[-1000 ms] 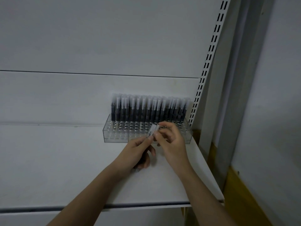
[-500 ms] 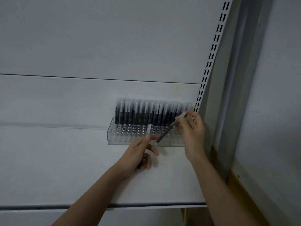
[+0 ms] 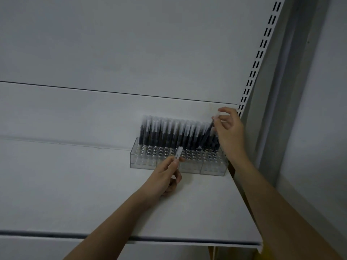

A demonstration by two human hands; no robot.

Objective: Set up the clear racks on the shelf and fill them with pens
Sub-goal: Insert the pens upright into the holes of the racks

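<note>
Two hands at a clear rack of pens on a white shelf.

Head view: the rack sits at the shelf's back right corner, against the back panel and close to a slotted upright; it is clear plastic, boxy, with a grid of round holes on top. Its rear rows are packed with dark pens with pale caps, standing upright; the front holes show open. The right hand pinches one pen near its cap, tilted, its lower end among the rear pens at the rack's right end. The left hand, curled, grips a pen whose pale cap pokes up before the rack's front. The shelf is smooth, matte and flat; a grey wall stands to the right.
</note>
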